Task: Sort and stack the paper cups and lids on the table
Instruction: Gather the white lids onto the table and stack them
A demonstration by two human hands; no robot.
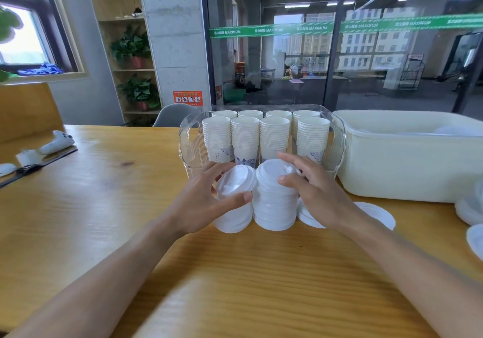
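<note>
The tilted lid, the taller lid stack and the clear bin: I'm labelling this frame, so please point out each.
tilted lid (235,181), head view, on its domed top.
taller lid stack (274,207), head view, on its ribbed side.
clear bin (188,139), head view, on its left wall.

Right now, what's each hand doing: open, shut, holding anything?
Left hand: pinches a tilted white lid above the shorter lid stack.
Right hand: grips the top of the taller lid stack.
</note>
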